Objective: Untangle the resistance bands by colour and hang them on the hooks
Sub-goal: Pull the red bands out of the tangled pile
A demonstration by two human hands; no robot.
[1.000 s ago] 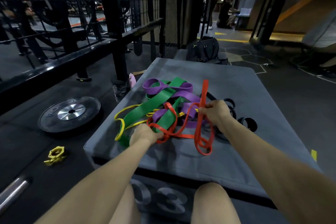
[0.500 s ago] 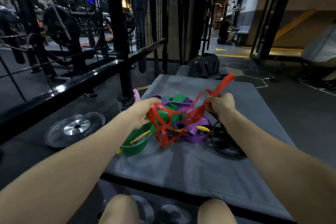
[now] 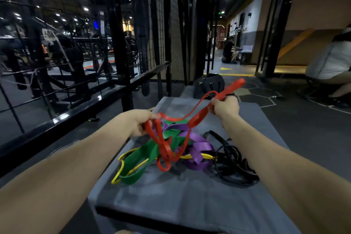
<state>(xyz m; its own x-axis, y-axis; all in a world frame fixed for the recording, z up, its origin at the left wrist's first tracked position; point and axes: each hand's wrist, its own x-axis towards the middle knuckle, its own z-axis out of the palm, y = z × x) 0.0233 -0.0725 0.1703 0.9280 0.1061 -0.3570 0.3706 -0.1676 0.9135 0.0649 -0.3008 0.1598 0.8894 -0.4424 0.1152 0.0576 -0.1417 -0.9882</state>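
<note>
A tangle of resistance bands lies on a grey padded box (image 3: 182, 203). Both my hands hold the red band (image 3: 197, 119) up above the heap. My left hand (image 3: 140, 121) grips its left loops; my right hand (image 3: 225, 107) pinches it higher, with one end sticking up past my fist. The red band's lower loops still hang into the pile. Under it lie a green band (image 3: 140, 157), a purple band (image 3: 201, 148), a thin yellow band (image 3: 121, 159) and black bands (image 3: 233, 161) at the right. No hooks are visible.
A black steel rack with a mesh panel (image 3: 121, 62) stands to the left and behind the box. A dark bag (image 3: 209, 85) sits on the floor beyond the box. A person (image 3: 229, 49) crouches far back, another person (image 3: 330, 66) sits at the right.
Both hands have risen from the pile, lifting the red band and stretching it apart. My view has tilted up, so the weight plate on the floor at the left has left the frame.
</note>
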